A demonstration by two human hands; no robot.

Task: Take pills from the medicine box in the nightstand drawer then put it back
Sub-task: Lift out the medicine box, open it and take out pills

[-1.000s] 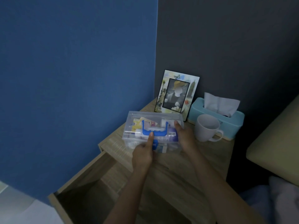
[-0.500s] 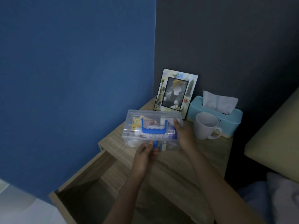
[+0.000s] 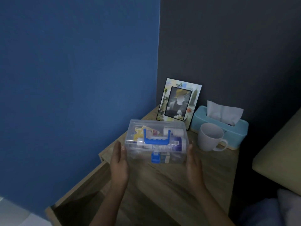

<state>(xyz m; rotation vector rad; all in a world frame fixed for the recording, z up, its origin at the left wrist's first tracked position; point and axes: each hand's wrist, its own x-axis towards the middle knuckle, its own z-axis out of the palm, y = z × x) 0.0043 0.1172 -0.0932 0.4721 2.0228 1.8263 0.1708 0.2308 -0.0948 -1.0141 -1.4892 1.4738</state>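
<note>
- Head view: the left hand (image 3: 118,162) has its fingers (image 3: 117,148) straight and pressed together, flat against the left end of the medicine box (image 3: 156,142); the right hand (image 3: 193,162) mirrors it on the right end.
- The clear box, lid shut with blue handle (image 3: 156,139) and latch (image 3: 155,157), sits over the nightstand (image 3: 203,173) top.
- The drawer (image 3: 78,204) stands open at the lower left.
- Behind the box: a picture frame (image 3: 178,102), a mug (image 3: 211,139), a tissue box (image 3: 234,132).

Bare forearms, no sleeves, rings or watch
</note>
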